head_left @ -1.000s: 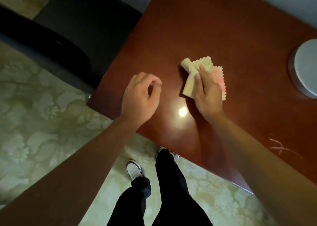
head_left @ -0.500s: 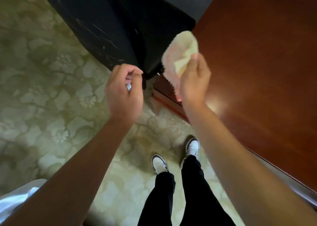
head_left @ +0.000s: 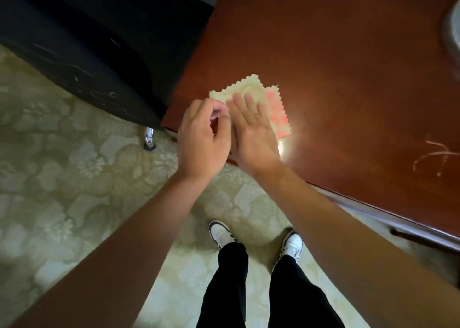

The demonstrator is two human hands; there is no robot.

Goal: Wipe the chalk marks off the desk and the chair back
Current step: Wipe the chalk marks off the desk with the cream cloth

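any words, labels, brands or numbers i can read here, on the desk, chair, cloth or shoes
None can be read.
Chalk marks on the desk: loose scribble, no letters.
Chalk marks on the chair back: scratchy strokes, no letters.
Cloth under the right hand: no label showing.
Shoes: stripes only, no brand name visible.
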